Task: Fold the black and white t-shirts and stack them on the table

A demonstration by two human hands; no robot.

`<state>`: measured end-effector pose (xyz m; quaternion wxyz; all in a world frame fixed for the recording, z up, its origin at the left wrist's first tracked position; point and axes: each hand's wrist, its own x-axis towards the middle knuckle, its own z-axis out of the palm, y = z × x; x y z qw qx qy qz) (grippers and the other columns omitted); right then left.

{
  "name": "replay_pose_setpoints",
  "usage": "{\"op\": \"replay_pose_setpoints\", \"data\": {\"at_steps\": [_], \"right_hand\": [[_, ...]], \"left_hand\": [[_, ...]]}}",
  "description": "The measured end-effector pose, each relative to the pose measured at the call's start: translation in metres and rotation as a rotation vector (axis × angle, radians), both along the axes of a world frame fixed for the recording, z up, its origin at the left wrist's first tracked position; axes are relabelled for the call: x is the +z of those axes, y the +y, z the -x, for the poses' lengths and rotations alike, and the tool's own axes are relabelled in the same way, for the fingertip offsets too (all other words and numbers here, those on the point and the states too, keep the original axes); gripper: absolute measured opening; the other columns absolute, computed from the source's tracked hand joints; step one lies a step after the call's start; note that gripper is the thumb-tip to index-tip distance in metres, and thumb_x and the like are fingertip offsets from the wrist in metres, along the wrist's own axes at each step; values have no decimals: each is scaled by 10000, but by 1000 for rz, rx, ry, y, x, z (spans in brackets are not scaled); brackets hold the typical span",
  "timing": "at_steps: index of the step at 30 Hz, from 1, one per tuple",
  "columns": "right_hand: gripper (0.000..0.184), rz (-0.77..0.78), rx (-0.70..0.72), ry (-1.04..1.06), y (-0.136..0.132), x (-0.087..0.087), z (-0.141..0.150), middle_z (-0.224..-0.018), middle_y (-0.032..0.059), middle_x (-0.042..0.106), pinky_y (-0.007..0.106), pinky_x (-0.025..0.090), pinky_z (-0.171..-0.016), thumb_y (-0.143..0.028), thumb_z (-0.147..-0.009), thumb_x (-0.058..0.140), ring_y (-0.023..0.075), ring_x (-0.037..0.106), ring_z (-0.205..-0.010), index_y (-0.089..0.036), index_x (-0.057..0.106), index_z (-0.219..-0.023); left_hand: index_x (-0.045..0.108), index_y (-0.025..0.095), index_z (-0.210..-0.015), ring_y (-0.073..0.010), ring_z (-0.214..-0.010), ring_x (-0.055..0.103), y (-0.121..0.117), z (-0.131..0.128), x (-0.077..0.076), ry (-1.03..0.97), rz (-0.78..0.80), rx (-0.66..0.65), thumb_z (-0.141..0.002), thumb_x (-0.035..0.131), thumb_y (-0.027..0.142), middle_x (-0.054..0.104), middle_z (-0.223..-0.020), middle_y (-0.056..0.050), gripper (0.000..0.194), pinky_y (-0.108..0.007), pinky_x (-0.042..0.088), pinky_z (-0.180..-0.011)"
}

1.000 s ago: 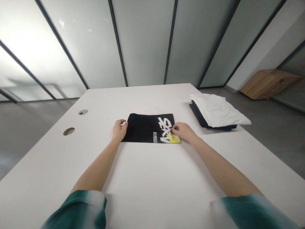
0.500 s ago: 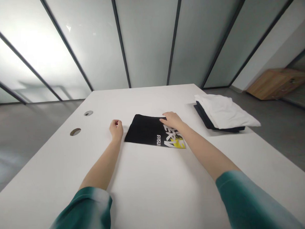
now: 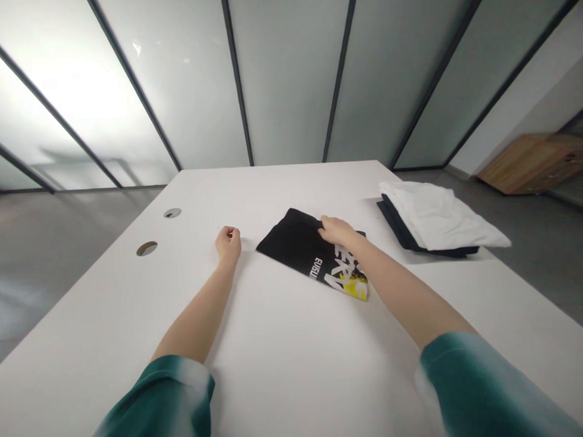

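A folded black T-shirt [image 3: 292, 241] with white lettering and a yellow patch sits slanted on the white table [image 3: 277, 346], its printed end toward the lower right. My right hand [image 3: 338, 231] grips its far edge, the thumb on top and the other fingers partly hidden. Left of the shirt, apart from it, my left hand [image 3: 228, 245] is closed with curled fingers near the tabletop. Nothing shows in it.
To the right, a folded white garment [image 3: 435, 213] rests on a black folded one [image 3: 399, 230] close to the table's right edge. Two round holes, a nearer one [image 3: 146, 248] and a farther one [image 3: 172, 213], are in the table's left side. Frosted panels [image 3: 286, 72] stand behind.
My right hand has closed on the shirt's far edge and shifted it rightward, turning it clockwise so its left end points farther away. My left hand stays closed, almost unmoved.
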<state>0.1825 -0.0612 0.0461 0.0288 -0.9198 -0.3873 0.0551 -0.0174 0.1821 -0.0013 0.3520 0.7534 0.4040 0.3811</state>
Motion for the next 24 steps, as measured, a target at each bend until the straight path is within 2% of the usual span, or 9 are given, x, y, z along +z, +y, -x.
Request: {"op": "replay_pose_setpoints", "data": {"at_steps": [4, 9, 13, 16, 20, 24], "right_hand": [[309, 4, -179, -82, -45, 8, -7, -1034, 244, 709, 384, 491, -780, -219, -967, 409, 323, 697, -957, -84, 555, -1204], [345, -34, -280, -245, -92, 8, -4, -964, 206, 726, 369, 490, -761, -337, -986, 442, 307, 703, -910, -125, 592, -1212], [403, -101, -309, -373, -108, 11, 5, -924, 184, 736, 364, 480, -716, -373, -1005, 381, 305, 707, -834, -160, 604, -1263], [449, -175, -316, -436, -112, 20, 8, -912, 174, 739, 360, 473, -715, -409, -1007, 353, 304, 699, -820, -161, 607, -1282], [457, -309, -322, -486, -116, 47, 5, -894, 168, 738, 372, 476, -741, -417, -994, 372, 308, 684, -825, -150, 626, -1264], [410, -492, -338, -549, -127, 98, -9, -1015, 159, 734, 393, 473, -819, -357, -972, 414, 303, 668, -920, -156, 638, -1250]], "left_hand": [[543, 230, -697, -182, -671, 572, 1, 0, -2, -12, 10, -22, -757, 477, 294, 603, -662, 6, 110, -295, 445, -672], [543, 230, -696, -187, -643, 556, 2, -1, -1, -1, 24, -33, -744, 479, 300, 568, -617, 9, 106, -299, 425, -653], [547, 230, -689, -196, -664, 567, 0, 0, 1, 8, 18, -40, -737, 477, 300, 588, -631, -2, 110, -298, 425, -651], [544, 231, -689, -197, -665, 568, -2, 2, 3, -3, 22, -47, -731, 476, 308, 588, -636, -2, 111, -298, 423, -645], [540, 237, -685, -195, -635, 546, -3, 3, 5, -11, 35, -46, -722, 481, 312, 559, -607, 6, 103, -295, 402, -605], [529, 243, -676, -191, -577, 505, -4, 4, 6, -4, 56, -31, -715, 480, 321, 511, -547, 18, 100, -296, 363, -560]]}}
